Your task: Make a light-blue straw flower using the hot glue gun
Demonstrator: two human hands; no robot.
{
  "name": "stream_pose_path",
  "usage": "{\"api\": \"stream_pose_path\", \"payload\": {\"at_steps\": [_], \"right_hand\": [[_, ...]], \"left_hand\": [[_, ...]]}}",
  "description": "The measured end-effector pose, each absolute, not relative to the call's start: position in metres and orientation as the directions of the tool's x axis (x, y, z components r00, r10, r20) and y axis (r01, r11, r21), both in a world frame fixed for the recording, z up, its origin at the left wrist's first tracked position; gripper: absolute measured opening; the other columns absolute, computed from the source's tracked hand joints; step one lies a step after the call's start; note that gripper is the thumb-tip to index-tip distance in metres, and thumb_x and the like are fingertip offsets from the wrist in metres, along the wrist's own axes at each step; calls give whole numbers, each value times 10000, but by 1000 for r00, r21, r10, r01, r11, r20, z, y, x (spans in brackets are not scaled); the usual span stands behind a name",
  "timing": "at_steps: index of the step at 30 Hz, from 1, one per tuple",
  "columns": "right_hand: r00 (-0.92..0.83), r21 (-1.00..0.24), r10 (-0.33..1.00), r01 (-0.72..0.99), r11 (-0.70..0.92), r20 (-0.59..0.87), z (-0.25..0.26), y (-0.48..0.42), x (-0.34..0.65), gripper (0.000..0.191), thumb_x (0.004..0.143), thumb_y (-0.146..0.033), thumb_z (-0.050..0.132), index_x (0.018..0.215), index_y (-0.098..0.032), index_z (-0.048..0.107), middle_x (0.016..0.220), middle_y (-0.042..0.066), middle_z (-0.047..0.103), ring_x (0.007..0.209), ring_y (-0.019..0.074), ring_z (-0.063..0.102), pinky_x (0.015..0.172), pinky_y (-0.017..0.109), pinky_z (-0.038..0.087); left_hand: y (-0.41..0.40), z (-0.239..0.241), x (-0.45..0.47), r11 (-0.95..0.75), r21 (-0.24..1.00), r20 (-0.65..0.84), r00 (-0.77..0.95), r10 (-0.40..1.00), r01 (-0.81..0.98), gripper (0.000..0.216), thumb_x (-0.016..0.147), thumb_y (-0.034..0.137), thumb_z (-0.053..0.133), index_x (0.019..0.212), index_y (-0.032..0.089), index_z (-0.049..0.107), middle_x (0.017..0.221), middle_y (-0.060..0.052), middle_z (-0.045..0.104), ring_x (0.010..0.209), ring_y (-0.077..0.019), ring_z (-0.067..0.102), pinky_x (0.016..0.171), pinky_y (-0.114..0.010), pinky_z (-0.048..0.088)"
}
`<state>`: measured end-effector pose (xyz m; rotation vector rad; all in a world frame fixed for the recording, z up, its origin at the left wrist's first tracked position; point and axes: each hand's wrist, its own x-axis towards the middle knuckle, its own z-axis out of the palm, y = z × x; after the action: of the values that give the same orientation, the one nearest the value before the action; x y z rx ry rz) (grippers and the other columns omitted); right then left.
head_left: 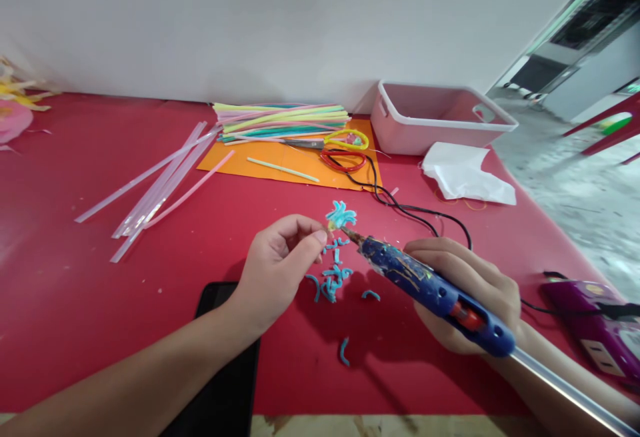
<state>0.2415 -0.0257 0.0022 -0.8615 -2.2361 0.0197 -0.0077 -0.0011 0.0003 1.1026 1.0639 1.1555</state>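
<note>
Between thumb and fingers, my left hand (280,264) pinches a small flower (341,214) of light blue pipe cleaner pieces with a yellowish base. My right hand (465,290) is wrapped round a blue hot glue gun (425,284), stained with dried glue, with a clear glue stick (565,394) out of its back end. The gun's nozzle points left and is at or very close to the flower's base; I cannot tell whether they touch. Short curled blue pipe cleaner pieces (334,282) lie on the red table (300,370) below the hands.
Bundled pipe cleaners (280,120) and scissors (345,150) rest on orange paper (235,164). Clear sticks (165,190) lie at left, a black phone (225,370) under my left forearm. A pink basket (440,134), white cloth (465,174), black cord (415,209) and purple power strip (595,330) are at right.
</note>
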Motion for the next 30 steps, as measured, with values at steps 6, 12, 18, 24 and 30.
{"api": "stream_pose_path", "payload": {"at_steps": [6,12,18,24,30], "right_hand": [[-518,-254,585,574,779,624,3,-26,240,243,839,-212,590,1076,-160,575,920,111,673,792,194,702,684,284,608],[-529,-239,584,581,778,616,4,-28,240,226,837,-185,573,1060,-149,580,914,110,671,791,196,706,683,286,609],[-509,-249,588,584,773,629,0,-28,240,240,835,-197,582,1074,-168,573,910,100,673,775,196,700,665,291,603],[-519,-207,575,603,771,632,3,-26,239,184,838,-203,560,1020,-174,556,859,85,652,739,182,691,629,270,594],[-522,-200,581,612,765,625,5,-26,238,138,819,-179,555,956,-176,542,799,66,619,680,170,661,589,261,574]], "left_hand": [[-1,1,-7,75,981,-54,122,991,-178,139,850,222,671,727,173,630,595,65,553,533,-43,458,519,-141,378],[-2,0,-7,56,985,-34,130,991,-164,196,836,226,692,695,168,569,583,73,504,524,-40,412,502,-140,343],[-2,-1,-6,34,986,-13,135,991,-161,207,834,222,689,693,167,548,595,70,499,528,-39,406,503,-139,339],[-3,1,-7,33,987,-10,141,990,-159,207,838,223,686,701,167,541,591,75,484,519,-35,393,495,-130,332],[-3,-1,-8,32,986,-9,142,990,-162,205,846,217,679,702,168,543,587,78,470,513,-35,377,488,-134,323]]}}
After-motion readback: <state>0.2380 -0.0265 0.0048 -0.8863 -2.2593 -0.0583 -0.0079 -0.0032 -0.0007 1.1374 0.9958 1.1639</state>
